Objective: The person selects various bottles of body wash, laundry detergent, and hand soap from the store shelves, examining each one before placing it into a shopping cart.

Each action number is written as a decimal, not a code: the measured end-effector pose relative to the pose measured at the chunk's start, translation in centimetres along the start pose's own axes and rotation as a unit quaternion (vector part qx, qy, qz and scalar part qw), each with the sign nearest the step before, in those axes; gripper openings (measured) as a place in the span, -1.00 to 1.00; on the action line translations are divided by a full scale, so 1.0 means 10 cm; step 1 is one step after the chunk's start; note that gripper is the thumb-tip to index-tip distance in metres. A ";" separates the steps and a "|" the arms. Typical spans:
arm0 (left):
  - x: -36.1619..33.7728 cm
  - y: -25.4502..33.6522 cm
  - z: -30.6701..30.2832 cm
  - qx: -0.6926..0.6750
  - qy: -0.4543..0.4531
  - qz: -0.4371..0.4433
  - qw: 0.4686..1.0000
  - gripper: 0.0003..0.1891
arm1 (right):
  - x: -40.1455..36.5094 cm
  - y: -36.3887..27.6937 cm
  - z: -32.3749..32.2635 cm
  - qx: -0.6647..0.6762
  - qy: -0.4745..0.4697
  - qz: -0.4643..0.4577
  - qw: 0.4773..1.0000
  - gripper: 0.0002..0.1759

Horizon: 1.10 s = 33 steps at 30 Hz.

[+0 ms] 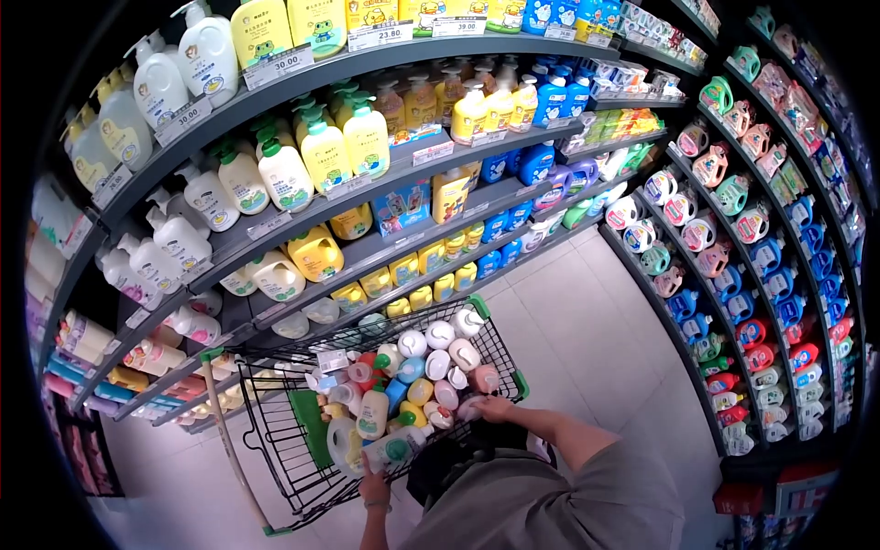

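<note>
A wire shopping cart [284, 458] with green corner pieces stands before me, heaped at one end with bottles. My left hand [374, 486] is at the cart's near side, its fingers on the bottom end of a clear bottle with a green cap [396, 449] that lies tilted on the heap. My right hand [496, 410] reaches over the near right corner, fingers closed around a pale pink bottle [471, 407]; its fingertips are partly hidden. Between the hands are white-capped bottles [440, 362], a cream pump bottle [372, 414] and a yellow bottle [421, 391].
Curved-looking shelves of pump bottles [325, 156] with price tags [380, 35] run along the cart's far side. Another rack of detergent bottles [752, 335] stands to the right. Tiled floor [587, 321] lies between. The cart's handle [236, 449] is at the left.
</note>
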<state>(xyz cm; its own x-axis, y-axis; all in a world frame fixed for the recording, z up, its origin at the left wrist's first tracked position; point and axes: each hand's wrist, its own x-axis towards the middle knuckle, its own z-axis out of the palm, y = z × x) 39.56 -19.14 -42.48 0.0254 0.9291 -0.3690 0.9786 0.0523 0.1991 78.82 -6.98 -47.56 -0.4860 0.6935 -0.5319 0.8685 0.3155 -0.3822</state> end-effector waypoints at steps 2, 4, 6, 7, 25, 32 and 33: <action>-0.02 0.02 0.02 -0.002 0.003 0.003 1.000 -0.85 | 0.06 -0.02 -0.04 0.068 -0.063 0.040 0.995 -0.39; 0.01 0.03 -0.01 -0.015 -0.003 -0.006 1.000 -0.86 | 0.13 -0.02 -0.05 0.053 -0.084 0.030 0.995 -0.36; 0.02 0.05 -0.02 -0.007 -0.002 -0.009 1.000 -0.86 | 0.14 -0.05 0.01 0.043 -0.068 0.034 0.996 -0.35; 0.02 0.07 -0.01 -0.001 -0.002 -0.014 1.000 -0.87 | 0.14 -0.04 0.04 0.034 -0.058 0.048 0.997 -0.33; 0.20 0.61 0.07 -0.016 -0.049 -0.089 0.995 -0.87 | 0.54 1.12 -3.19 0.134 0.456 -0.051 0.878 -0.85; 0.34 0.89 0.03 -0.042 -0.065 -0.132 0.988 -0.84 | 0.46 0.63 -6.04 -0.031 0.664 -0.207 0.718 -0.67; 0.37 0.89 0.06 -0.031 -0.063 -0.119 0.990 -0.84 | 0.53 0.56 -6.22 -0.068 0.689 -0.192 0.696 -0.65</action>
<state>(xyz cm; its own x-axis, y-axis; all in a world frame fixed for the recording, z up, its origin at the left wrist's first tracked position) 48.51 -15.47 -42.56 -0.1758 0.8347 -0.5219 0.9453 0.2912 0.1473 87.19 38.77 -5.49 -0.2124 0.4745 0.8542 0.7467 0.6427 -0.1714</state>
